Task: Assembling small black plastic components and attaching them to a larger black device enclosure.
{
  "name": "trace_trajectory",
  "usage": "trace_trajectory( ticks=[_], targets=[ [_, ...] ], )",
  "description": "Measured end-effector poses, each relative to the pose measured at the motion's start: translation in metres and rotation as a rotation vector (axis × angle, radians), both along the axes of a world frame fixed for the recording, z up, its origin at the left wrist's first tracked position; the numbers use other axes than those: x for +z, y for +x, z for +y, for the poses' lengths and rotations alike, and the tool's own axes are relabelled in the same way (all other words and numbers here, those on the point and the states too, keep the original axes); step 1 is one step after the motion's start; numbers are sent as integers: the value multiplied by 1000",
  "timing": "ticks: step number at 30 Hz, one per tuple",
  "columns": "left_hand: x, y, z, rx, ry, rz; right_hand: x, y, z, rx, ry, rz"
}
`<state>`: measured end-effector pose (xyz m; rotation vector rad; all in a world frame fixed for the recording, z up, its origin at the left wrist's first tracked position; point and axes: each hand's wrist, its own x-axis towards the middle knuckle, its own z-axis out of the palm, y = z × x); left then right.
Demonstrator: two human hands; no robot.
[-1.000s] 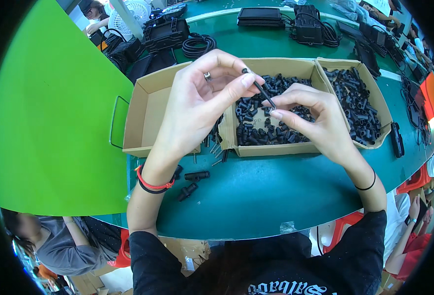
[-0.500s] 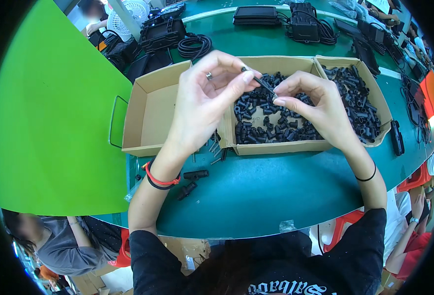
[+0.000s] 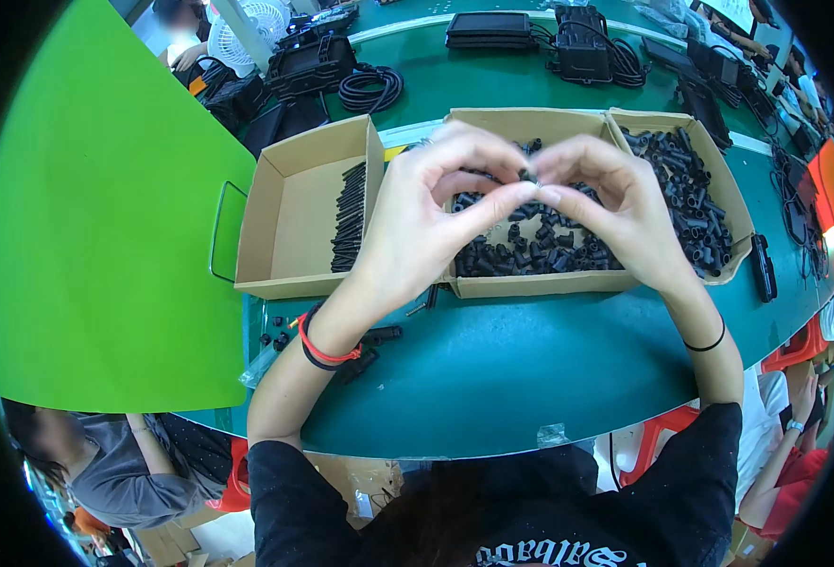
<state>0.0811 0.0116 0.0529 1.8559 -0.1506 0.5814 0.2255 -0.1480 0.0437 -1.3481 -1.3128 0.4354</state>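
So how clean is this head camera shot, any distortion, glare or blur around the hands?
Head view: strong fisheye, the green table edge bows and the corners go black. Lighting is even, with no harsh glare. The left hand and right hand look sharp; the small black part pinched between them is too tiny to make out.

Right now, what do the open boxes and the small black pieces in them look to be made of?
The boxes look like plain brown cardboard: matte, with folded flaps. The small black pieces seem moulded plastic, dull with slight sheen; rubber can't be ruled out.

A white fan [image 3: 264, 21] and coiled black cable [image 3: 371, 88] sit beyond.
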Motion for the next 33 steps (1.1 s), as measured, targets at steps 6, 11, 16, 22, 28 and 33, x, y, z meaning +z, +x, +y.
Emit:
trace_trajectory(
  ticks=[6,11,16,22,28,33],
  targets=[
    [-2,-2,-9,-44,-248,188,2,-3,3,-22,177,-115],
    [-2,1,-11,-138,-261,222,-1,-6,-1,-25,208,-11],
    [11,-9,3,-47,-63,286,-5,-8,3,-43,179,169],
    [24,-46,60,504,779,485,1,14,5,-166,178,260],
    [-4,-61,129,702,914,820,-7,29,8,-127,130,257],
    [-21,-45,130,408,713,784,-14,51,6,-148,31,83]
  ],
)
